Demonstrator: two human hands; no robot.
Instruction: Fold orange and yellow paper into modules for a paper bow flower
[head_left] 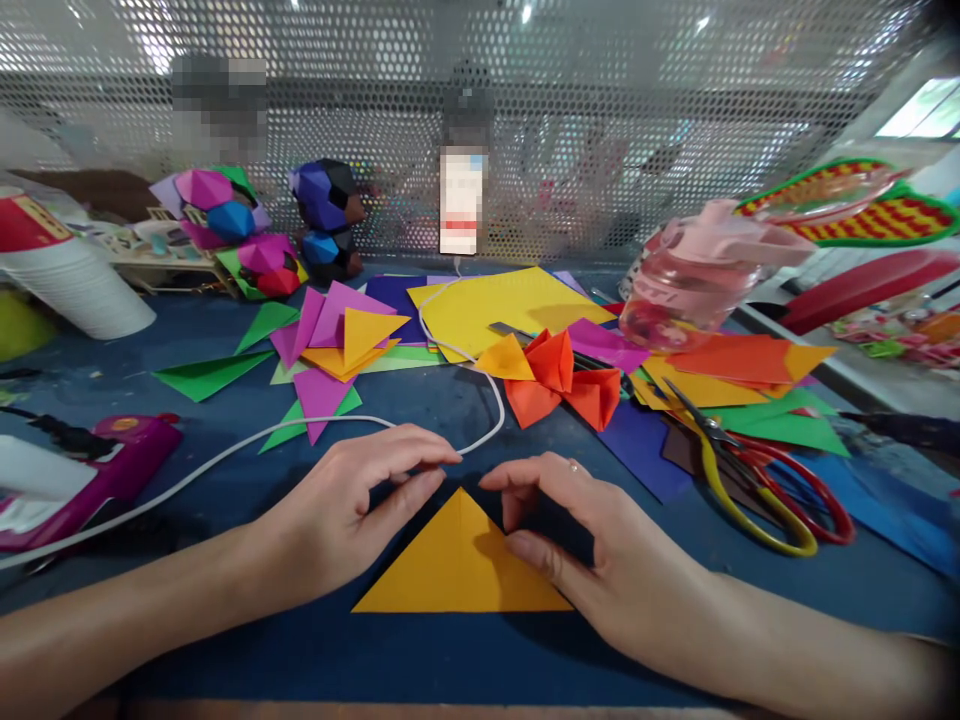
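Note:
A triangle of folded orange-yellow paper (pixel 457 565) lies flat on the blue tabletop in front of me, its point facing away and its long edge toward me. At its upper left, my left hand (pixel 375 490) hovers with fingers stretched and thumb apart, holding nothing. My right hand (pixel 577 540) arches over the triangle's right side, fingers curved and apart from the thumb, with nothing between them. Whether the right thumb touches the paper I cannot tell. Beyond the hands sit folded red-orange paper pieces (pixel 551 378) and a small yellow-orange folded piece (pixel 506 358).
Scissors with yellow and red handles (pixel 757 490) lie at right, near a pink bottle (pixel 690 270). A white cable (pixel 225 470) crosses the table from a purple power strip (pixel 142 450). A lit phone (pixel 460 200) leans on the perforated screen. Stacked paper cups (pixel 82 280) rest at left.

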